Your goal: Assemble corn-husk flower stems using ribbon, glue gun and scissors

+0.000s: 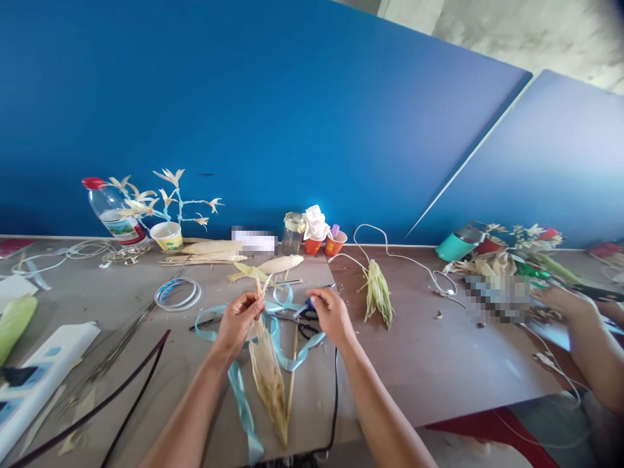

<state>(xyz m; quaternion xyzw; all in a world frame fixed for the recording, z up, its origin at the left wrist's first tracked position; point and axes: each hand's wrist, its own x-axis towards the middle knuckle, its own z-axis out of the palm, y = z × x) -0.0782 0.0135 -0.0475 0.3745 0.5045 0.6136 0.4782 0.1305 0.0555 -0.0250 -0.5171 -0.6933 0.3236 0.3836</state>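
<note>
My left hand point(242, 317) pinches the top of a dried corn husk point(267, 370), which hangs down with brown stains toward its pointed lower end. The fingers of my right hand point(334, 313) are curled together beside a small blue object point(310, 303); whether they grip it is hard to see. Below that hand lie scissors point(308, 331) with black handles. Light blue ribbon point(244, 409) loops over the table around both hands. Behind them is a pale husk-covered piece point(281, 264).
A cup point(167, 236) with husk-flower branches and a bottle point(117, 218) stand back left. A power strip point(53, 364) lies front left, a wire coil point(178, 294) behind. Green husks point(377, 296) lie right of centre. Another person's hand point(560, 302) is far right.
</note>
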